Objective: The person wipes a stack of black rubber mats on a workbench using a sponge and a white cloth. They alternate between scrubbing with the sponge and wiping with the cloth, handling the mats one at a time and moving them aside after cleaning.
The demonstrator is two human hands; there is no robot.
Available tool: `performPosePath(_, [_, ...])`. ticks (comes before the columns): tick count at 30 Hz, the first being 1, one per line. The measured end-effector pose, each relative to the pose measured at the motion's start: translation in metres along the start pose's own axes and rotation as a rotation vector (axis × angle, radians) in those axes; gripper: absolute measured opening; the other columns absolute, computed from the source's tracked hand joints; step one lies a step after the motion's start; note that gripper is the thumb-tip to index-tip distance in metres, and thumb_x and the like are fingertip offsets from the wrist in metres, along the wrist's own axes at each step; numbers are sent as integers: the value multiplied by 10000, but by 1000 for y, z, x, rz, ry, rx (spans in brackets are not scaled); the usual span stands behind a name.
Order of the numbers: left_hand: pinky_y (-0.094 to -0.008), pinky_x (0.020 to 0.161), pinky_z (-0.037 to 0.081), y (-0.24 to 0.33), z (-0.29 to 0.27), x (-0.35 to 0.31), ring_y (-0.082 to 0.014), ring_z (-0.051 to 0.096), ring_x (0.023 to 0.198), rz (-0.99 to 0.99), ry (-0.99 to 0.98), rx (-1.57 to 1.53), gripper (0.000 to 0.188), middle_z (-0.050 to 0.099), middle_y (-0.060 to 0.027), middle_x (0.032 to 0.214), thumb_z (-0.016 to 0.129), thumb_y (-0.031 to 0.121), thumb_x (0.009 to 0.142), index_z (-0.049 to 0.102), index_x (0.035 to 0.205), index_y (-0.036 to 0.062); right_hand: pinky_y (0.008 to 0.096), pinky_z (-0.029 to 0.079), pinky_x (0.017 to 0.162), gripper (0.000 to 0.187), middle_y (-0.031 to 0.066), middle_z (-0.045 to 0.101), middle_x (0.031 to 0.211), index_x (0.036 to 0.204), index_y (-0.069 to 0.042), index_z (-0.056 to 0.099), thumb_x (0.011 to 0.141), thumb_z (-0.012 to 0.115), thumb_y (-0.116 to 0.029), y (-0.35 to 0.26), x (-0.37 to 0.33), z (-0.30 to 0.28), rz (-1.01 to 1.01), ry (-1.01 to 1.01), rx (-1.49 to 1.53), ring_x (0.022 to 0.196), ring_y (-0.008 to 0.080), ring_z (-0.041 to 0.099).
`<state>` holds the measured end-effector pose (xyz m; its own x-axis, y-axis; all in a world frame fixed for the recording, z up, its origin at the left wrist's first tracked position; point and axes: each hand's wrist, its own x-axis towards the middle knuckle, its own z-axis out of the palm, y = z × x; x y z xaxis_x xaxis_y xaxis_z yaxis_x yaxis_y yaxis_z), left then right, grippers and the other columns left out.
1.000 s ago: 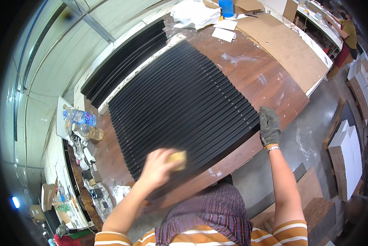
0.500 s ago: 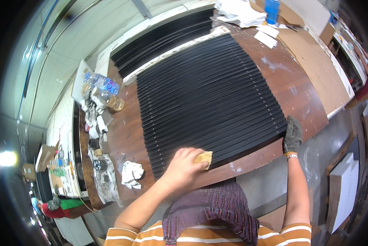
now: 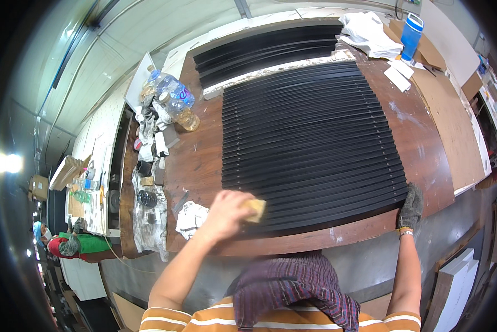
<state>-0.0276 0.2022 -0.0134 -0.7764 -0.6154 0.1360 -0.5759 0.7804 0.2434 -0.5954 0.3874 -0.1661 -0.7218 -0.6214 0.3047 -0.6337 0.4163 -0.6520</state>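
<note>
A row of long black slats (image 3: 309,138) lies side by side on the brown table, with small pale marks in lines near both ends. My bare left hand (image 3: 226,214) is closed around a yellowish sponge-like block (image 3: 254,211), over the near left end of the slats. At the near right corner, my right hand (image 3: 410,206), in a grey glove, rests against the slat ends with its fingers stretched out. Left of my left hand lies a crumpled white cloth (image 3: 191,218). More black slats (image 3: 265,51) are stacked behind a white, stained strip (image 3: 276,73).
Plastic bottles (image 3: 173,91), rags and a dark jar (image 3: 147,198) line the table's left side. A blue bottle (image 3: 411,36), white cloth (image 3: 370,34) and paper pieces (image 3: 399,74) stand or lie at the far right. A co-worker (image 3: 74,243) is at the left.
My left hand has moved left along the near slats with the block. My right hand stays at the corner. The whole view has shifted, showing more of the far table.
</note>
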Motion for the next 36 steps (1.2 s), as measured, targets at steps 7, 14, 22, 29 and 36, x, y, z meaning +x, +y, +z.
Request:
performPosePath(7, [-506, 1041, 546, -71, -30, -74, -345, 641, 1178, -833, 413, -905, 532, 650, -146, 1281, 716, -76, 739, 639, 1248, 56, 427, 400, 1154, 376, 175, 647, 1387, 1310, -1, 672, 1086, 480, -233, -3, 0, -1, 32, -18, 45, 1312, 327, 573])
performPosePath(14, [-429, 1027, 554, -64, 26, -98, -289, 677, 1140, -1150, 771, -1427, 499, 670, -130, 1272, 599, -116, 866, 585, 1343, 29, 424, 402, 1150, 392, 181, 642, 1385, 1336, 5, 653, 1087, 466, -233, 0, 1, -2, 40, -39, 15, 1301, 325, 576])
performPosePath(22, [-460, 1114, 468, 35, 42, 68, -381, 559, 1286, -231, 203, -319, 421, 583, -175, 1377, 768, 99, 864, 702, 1273, 180, 426, 410, 1137, 401, 187, 638, 1387, 1344, 8, 647, 1079, 469, -236, 1, 3, -3, 21, -43, -41, 1284, 334, 584])
performPosePath(29, [-473, 997, 503, -40, 15, 10, -365, 629, 1147, -214, 166, 88, 251, 688, -163, 1209, 685, 5, 768, 811, 955, 114, 437, 418, 1123, 384, 194, 665, 1342, 1297, 11, 673, 1071, 491, -241, -4, 1, -2, 34, -18, 27, 1263, 344, 594])
performPosePath(36, [-463, 1051, 474, -30, -1, 24, -392, 574, 1189, -284, 336, 74, 428, 637, -145, 1305, 676, -95, 711, 778, 1069, 116, 441, 427, 1112, 376, 196, 673, 1321, 1274, 7, 688, 1068, 493, -239, -4, 0, 1, 42, 5, 34, 1246, 352, 600])
